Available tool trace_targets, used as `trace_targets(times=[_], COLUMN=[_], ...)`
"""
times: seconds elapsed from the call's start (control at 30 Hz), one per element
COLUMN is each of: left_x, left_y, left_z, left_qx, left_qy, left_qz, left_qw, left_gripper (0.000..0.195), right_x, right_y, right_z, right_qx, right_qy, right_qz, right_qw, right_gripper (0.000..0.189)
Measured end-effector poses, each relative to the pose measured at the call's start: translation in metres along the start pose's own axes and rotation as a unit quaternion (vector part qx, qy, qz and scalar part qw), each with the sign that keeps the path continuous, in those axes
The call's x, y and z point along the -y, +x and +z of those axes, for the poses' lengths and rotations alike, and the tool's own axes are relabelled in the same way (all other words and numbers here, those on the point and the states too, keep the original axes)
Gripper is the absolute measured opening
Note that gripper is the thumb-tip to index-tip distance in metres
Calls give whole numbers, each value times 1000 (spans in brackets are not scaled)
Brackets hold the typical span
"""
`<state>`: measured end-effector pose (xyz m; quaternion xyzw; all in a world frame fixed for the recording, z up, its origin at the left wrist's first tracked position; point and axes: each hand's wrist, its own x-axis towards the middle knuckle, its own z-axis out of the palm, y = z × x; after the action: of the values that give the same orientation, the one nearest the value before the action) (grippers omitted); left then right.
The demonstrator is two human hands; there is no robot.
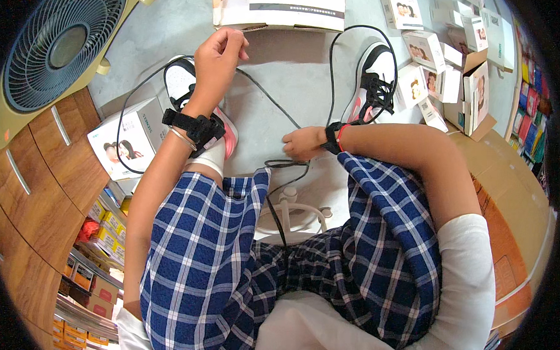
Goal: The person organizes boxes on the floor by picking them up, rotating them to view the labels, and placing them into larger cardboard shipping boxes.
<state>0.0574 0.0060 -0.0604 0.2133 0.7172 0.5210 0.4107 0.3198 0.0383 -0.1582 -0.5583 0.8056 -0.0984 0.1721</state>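
Note:
My left hand hangs above the left sneaker with its fingers curled, just below a large white carton. What is inside those fingers, if anything, is hidden. Between my knees, my right hand is partly closed with its back towards me. A thin black cable runs across the floor to it, and a small loop of the same cable lies just under it. Whether the fingers grip the cable cannot be made out. More of the cable curves around the right sneaker and out past the left sneaker.
A floor fan is at upper left beside a wooden drawer cabinet. One white printed box stands near my left leg. Several small white boxes are piled at right, by a brown carton. A stool base shows beneath me.

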Motion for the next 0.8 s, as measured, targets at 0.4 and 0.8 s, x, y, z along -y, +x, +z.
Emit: trace_targets(times=[0.4,0.8], left_x=[-2,-6], left_y=[0,0], left_z=[0,-8], left_qx=[-2,-23], left_qy=[-27,1], left_qz=[-7,3], left_qw=[1000,1000], left_gripper=[25,25], right_x=[-11,-93], right_y=[-5,-120], right_z=[-4,-97], right_qx=[-22,-148], right_qy=[41,26], right_qz=[-26,499], right_qw=[999,853], right_gripper=[11,16])
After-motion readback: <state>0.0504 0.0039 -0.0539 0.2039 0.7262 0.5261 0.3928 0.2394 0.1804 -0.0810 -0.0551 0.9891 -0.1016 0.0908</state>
